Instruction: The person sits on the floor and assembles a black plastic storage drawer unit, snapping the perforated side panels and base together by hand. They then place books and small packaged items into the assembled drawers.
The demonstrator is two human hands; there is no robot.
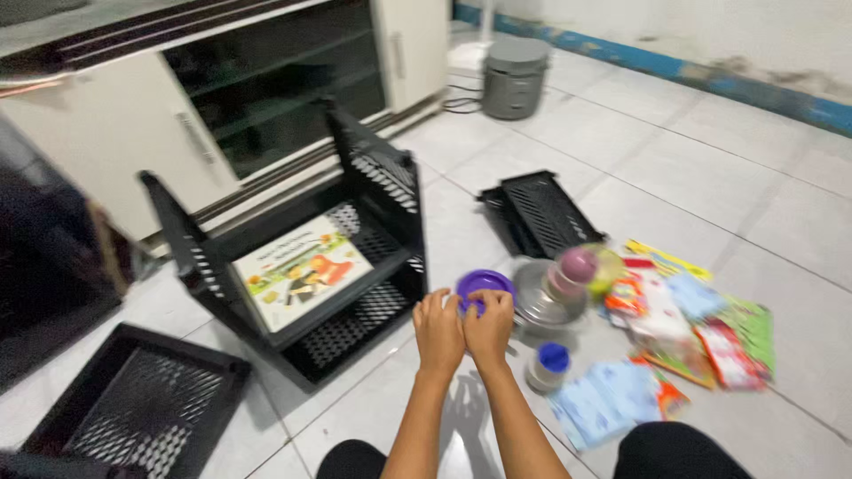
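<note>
Fingers of both hands are curled tight on the purple lid at frame centre, left hand and right hand pressed side by side. From where I'm driving it looks like the gripping step; next I'd guess a steady lift or twist without bumping the steel bowl just right of it. Count: one lid, one bowl, one blue-capped jar, one black rack centre-left holding one picture book, two loose black trays, and a heap of packets too jumbled to count.
</note>
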